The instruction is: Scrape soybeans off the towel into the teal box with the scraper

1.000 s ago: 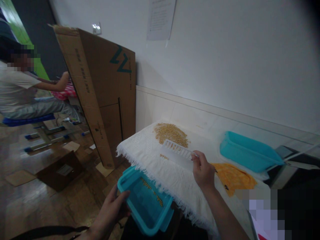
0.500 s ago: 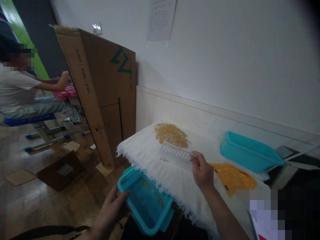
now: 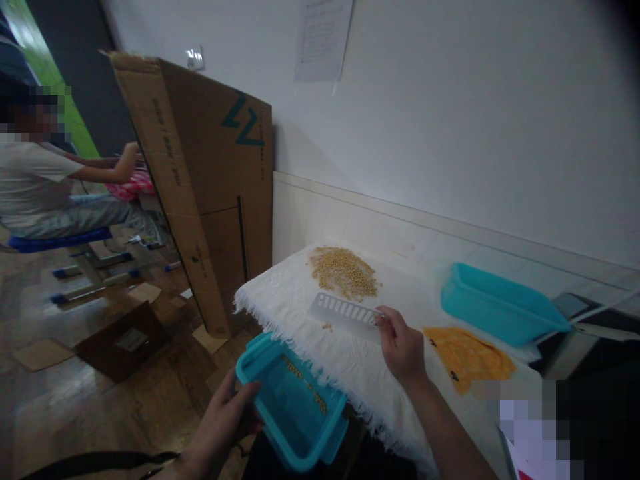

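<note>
My left hand (image 3: 233, 407) grips the near left rim of a teal plastic container (image 3: 287, 433), which I hold tilted just below the table's fringed cloth edge. Some yellow soybeans (image 3: 300, 383) lie along the container's far side. In my right hand (image 3: 403, 343) is a white slotted plastic piece (image 3: 345, 313), pinched at its right end and held on edge over the white cloth (image 3: 280, 300). A few loose beans (image 3: 327, 327) lie just in front of it. Behind it spreads a pile of soybeans (image 3: 345, 270).
A second teal bin (image 3: 500, 300) stands on the right, behind an orange cloth (image 3: 470, 360). On the left rises a tall cardboard box (image 3: 225, 167). Beyond it a person (image 3: 40, 180) sits on a blue stool. An opened carton (image 3: 125, 340) lies on the floor.
My right hand has drawn the slotted piece slightly toward me and left, away from the bean pile. The left hand and container have stayed put.
</note>
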`<action>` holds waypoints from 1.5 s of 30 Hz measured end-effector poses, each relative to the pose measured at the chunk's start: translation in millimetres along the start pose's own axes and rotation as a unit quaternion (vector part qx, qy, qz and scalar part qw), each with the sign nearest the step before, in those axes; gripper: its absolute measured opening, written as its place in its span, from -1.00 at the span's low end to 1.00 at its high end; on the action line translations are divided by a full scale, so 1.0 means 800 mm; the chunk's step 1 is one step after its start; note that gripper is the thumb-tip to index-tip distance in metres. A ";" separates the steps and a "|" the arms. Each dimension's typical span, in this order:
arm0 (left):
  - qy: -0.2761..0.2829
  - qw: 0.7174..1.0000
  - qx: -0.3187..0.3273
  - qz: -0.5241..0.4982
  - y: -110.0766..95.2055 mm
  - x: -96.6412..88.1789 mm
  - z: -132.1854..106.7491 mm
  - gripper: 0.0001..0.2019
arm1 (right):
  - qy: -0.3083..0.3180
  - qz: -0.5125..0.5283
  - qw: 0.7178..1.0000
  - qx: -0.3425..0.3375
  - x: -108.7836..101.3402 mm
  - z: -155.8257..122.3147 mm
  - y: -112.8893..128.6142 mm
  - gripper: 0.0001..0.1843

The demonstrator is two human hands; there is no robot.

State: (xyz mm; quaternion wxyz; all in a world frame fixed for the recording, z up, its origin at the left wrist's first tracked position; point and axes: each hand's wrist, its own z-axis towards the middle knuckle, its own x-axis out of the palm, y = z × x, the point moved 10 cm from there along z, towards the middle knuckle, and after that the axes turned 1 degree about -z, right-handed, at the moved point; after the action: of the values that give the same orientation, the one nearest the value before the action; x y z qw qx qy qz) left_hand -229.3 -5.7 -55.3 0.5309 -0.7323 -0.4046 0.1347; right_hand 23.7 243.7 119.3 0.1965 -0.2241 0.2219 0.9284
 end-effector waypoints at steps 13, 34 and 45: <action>0.001 1.000 0.007 -0.001 -0.009 0.006 -0.010 -0.30 | 0.005 0.015 0.997 -0.078 -0.008 0.003 0.043 -0.57; 0.014 1.000 0.000 0.023 -0.010 0.006 -0.013 -0.30 | 0.012 -0.011 0.992 -0.129 -0.027 -0.015 0.091 -0.60; 0.008 1.000 -0.003 0.010 -0.010 0.005 -0.010 -0.28 | 0.005 0.025 0.973 -0.227 -0.052 -0.050 0.165 -0.82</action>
State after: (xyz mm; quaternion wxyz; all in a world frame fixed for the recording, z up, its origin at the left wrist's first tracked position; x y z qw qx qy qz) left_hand -225.1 -7.2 -43.6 0.5306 -0.7388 -0.3936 0.1330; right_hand 10.1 103.9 151.0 0.1161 -0.2623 0.0114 0.9579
